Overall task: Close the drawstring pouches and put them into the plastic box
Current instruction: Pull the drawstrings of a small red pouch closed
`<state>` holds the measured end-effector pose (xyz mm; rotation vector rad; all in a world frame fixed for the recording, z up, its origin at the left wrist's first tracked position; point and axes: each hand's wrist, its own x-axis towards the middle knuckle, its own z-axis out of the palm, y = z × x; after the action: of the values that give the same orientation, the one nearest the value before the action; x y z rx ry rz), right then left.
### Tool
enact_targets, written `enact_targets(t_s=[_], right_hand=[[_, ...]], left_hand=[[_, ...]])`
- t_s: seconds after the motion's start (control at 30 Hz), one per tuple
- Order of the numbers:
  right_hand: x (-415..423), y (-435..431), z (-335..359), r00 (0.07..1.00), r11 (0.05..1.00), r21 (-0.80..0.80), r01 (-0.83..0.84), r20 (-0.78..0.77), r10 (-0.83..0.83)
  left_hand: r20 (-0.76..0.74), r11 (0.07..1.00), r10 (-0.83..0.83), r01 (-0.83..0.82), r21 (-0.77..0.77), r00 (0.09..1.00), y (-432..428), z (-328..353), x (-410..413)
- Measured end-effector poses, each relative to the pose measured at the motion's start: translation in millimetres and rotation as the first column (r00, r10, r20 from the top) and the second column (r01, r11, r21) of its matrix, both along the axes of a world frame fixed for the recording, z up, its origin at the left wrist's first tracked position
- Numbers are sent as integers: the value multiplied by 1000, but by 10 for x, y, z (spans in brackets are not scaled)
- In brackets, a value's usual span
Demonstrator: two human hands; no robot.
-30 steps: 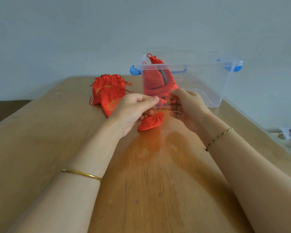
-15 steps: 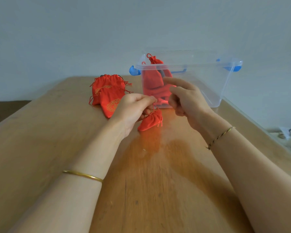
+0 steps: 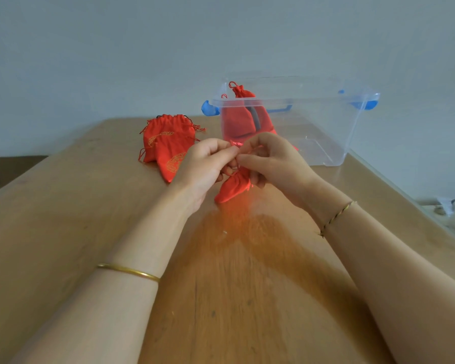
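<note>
Right now your wooden table [image 3: 63,232] carries the clear plastic box [image 3: 313,101] at its far right side, and closed red pouches [image 3: 237,119] stand against its left wall inside. Left of the box, a heap of red gold-printed pouches [image 3: 168,143] lies on the wood. Your left hand [image 3: 205,166] and right hand [image 3: 276,161] meet just before the box, each pinching the thin red drawstring [image 3: 250,149]. Between them hangs the small red pouch [image 3: 233,187], its lower end at the tabletop. You wear a gold bangle [image 3: 128,271] on your left wrist and a braided bracelet [image 3: 336,216] on your right.
</note>
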<state>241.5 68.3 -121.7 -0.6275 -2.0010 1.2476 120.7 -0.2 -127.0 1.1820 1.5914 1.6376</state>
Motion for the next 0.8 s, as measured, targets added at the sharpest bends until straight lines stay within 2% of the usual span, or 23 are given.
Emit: enact_targets(t_s=[0.13, 0.37, 0.53, 0.8], right_hand=[[-27, 24, -37, 998, 986, 158, 60, 11, -62], [-76, 47, -87, 977, 917, 356, 179, 49, -209], [-97, -22, -84, 957, 804, 554, 216, 44, -288], [-120, -83, -80, 951, 686, 705, 182, 49, -304]], left_hand=[[-21, 997, 70, -70, 14, 997, 11, -19, 4], [-150, 986, 162, -154, 63, 975, 25, -21, 78], [-127, 973, 222, -210, 99, 967, 46, -32, 58], [-51, 943, 321, -314, 113, 946, 66, -28, 56]])
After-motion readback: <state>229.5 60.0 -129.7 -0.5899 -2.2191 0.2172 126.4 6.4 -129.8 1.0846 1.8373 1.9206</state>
